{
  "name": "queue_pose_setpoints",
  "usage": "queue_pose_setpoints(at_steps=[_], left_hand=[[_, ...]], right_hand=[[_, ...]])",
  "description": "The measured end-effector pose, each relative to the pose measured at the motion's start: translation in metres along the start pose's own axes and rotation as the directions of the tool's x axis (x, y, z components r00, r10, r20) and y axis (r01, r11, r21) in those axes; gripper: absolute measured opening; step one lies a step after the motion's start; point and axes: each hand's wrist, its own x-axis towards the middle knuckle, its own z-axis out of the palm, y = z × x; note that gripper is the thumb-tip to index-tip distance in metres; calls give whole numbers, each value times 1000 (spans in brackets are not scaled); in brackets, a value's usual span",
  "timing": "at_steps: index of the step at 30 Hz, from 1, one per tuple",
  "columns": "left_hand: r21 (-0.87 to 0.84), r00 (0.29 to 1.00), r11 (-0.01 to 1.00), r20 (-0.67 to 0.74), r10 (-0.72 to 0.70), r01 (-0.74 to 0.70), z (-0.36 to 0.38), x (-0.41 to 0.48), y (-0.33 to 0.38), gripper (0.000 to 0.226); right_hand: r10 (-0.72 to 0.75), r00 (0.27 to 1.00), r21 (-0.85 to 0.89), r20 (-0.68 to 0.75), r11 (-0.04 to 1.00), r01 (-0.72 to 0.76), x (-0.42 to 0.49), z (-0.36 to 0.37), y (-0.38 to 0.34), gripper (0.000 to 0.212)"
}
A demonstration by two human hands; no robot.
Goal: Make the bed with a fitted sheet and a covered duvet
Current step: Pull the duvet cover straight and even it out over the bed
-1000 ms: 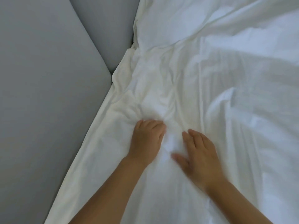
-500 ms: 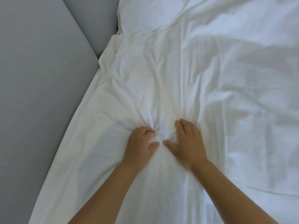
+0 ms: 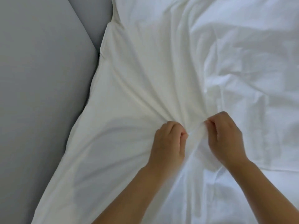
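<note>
**A:** White cloth (image 3: 145,78), matte and soft, cotton by the look. Both hands are on it. The left hand (image 3: 168,143) is fisted, its fingers curled tight round a gather (image 3: 195,135). The right hand (image 3: 224,138) pinches the same gather from the other side. Their knuckles are near each other but apart.

**B:** Where does the cloth lie?

**A:** All round the grip. Creases fan out from the grip like spokes and run taut toward the far-left corner. Right of the grip it is looser and crumpled, with bluish shadows. It looks padded underneath (a duvet inside its cover, I'd judge, though I'm not certain).

**B:** And the grey?

**A:** That's a grey surface (image 3: 40,94), smooth and flat, left of the grip, with the cloth's edge lying over it. It is probably the fitted sheet, already on. A diagonal seam (image 3: 82,28) shows beyond the grip to the left. I can't tell what meets there.

**B:** Progress?

**A:** The sheet step seems done. The duvet seems covered but not laid: it is bunched, skewed and wrinkled. What's left is squaring the filling into the corners, spreading it out and smoothing it.
</note>
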Motion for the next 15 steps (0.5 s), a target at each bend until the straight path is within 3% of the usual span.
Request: queue_pose_setpoints(at_steps=[3, 6, 9, 11, 13, 15], left_hand=[[142, 971, 987, 216, -106, 76, 19, 3, -16, 16], [205, 970, 974, 201, -137, 95, 24, -8, -14, 28], [272, 975, 962, 200, -97, 40, 28, -35, 4, 57], [319, 906, 946, 381, -184, 58, 36, -59, 22, 75], [337, 854, 941, 477, -207, 40, 52, -85, 42, 80], [303, 854, 952, 488, -180, 28, 68, -104, 71, 82]], right_hand=[[165, 972, -144, 168, 979, -142, -23, 10, 17, 13], [265, 945, -119, 191, 962, -245, -29, 25, 18, 13], [380, 919, -66, 101, 925, -375, -45, 17, 20, 51], [454, 889, -118, 56, 887, -446, -68, 1, 27, 74], [540, 841, -213, 22, 825, -524, -96, -20, 42, 90], [609, 792, -302, 50, 765, -569, -126, -43, 62, 101]])
